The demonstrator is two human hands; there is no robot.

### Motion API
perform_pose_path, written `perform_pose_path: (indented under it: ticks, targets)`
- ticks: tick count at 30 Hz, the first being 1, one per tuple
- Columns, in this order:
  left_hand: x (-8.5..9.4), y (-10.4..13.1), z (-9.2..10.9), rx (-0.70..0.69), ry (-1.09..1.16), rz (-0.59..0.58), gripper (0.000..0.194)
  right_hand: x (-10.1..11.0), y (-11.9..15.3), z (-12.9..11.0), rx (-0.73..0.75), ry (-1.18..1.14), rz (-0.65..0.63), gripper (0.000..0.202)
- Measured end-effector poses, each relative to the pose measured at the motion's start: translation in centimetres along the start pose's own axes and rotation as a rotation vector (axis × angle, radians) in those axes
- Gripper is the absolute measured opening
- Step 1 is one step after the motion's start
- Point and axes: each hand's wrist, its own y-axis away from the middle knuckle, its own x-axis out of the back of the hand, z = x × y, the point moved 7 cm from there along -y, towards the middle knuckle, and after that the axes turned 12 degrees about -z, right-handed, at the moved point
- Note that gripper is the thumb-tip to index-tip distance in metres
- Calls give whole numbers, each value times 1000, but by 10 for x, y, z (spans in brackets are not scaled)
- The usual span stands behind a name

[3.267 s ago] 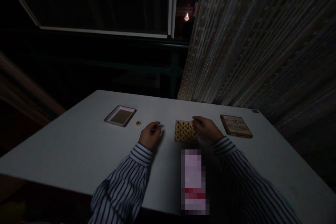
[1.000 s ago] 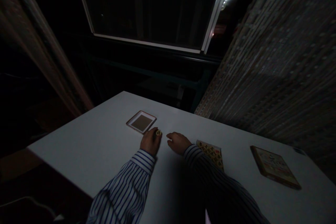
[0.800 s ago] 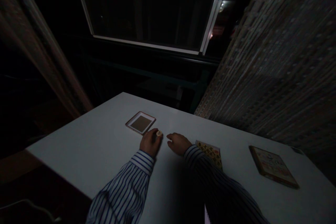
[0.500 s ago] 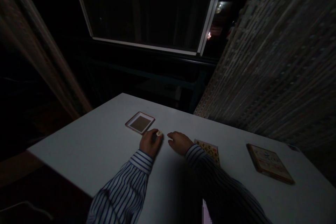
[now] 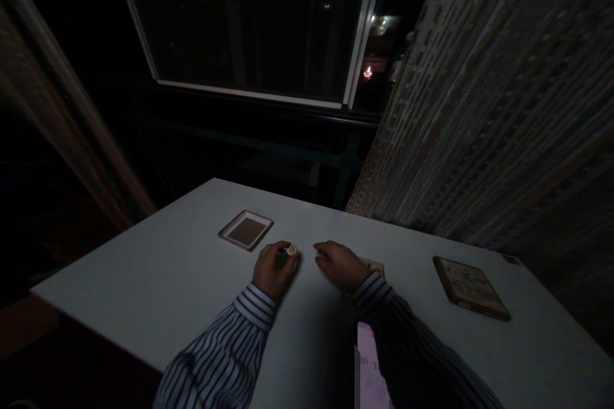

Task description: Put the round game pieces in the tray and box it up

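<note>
Between the thumb and fingers of my left hand (image 5: 274,270) is a small round pale token (image 5: 292,250) with dark marks on its face. My right hand (image 5: 341,264) hovers just to the right of it, over the table. Its thumb and forefinger are a little apart, and I see nothing between them. A flat box with yellow patterned pieces (image 5: 377,267) lies behind my right wrist, mostly hidden by it. To the left, beyond my left hand, lies a shallow open tray (image 5: 235,246) with a white inner rim and a brown bottom.
A flat box or lid with a picture on top (image 5: 472,287) lies on the right of the white table (image 5: 144,294). Pink paper or cloth (image 5: 371,364) shows under my right forearm. A string curtain (image 5: 460,140) hangs past the table's far right edge, and the room is dark.
The whole view has shifted slightly. My right hand has moved a little right and now covers more of the box of patterned pieces. The token stays in my left hand, its face turned slightly.
</note>
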Motion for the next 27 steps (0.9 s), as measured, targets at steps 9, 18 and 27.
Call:
perform_pose_path:
  ticks: [9, 18, 27]
  targets:
    - [-18, 0, 17, -13, 35, -58, 21, 15, 28, 17, -41, -107, 81, 40]
    - [-35, -1, 34, -15, 80, -118, 20, 22, 51, 51, -107, -202, 158, 39]
    - [-52, -1, 52, -34, 107, -175, 20, 23, 65, 68, -149, -300, 196, 38]
